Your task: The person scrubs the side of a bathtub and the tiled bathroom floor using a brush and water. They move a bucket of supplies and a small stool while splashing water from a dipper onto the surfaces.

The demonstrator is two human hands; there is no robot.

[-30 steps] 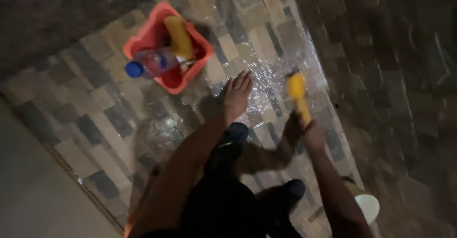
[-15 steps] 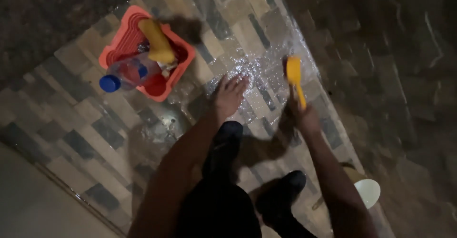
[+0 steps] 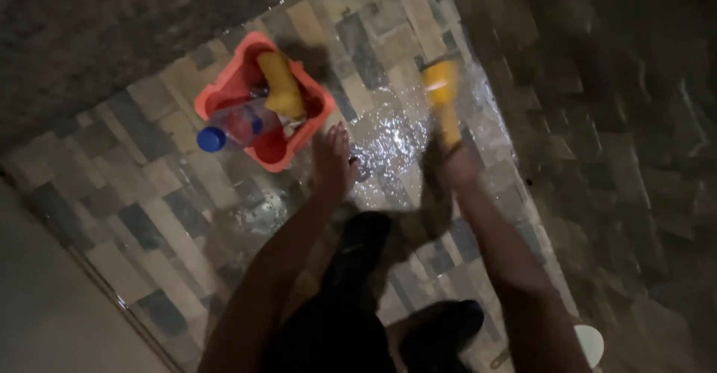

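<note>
On the wet tiled floor (image 3: 388, 130), the right hand (image 3: 457, 165) grips a blurred yellow brush (image 3: 442, 93) by its handle; its bristles cannot be made out. Beside it the left hand (image 3: 332, 165) hangs open, fingers spread, just by a red bucket (image 3: 224, 97) holding a clear bottle (image 3: 239, 125).

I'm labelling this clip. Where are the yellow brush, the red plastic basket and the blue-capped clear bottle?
yellow plastic scrubbing brush (image 3: 441, 82), head view, on its head.
red square plastic basket (image 3: 216, 97), head view, on its left rim.
clear plastic bottle with blue cap (image 3: 243, 123), head view, on its body.
</note>
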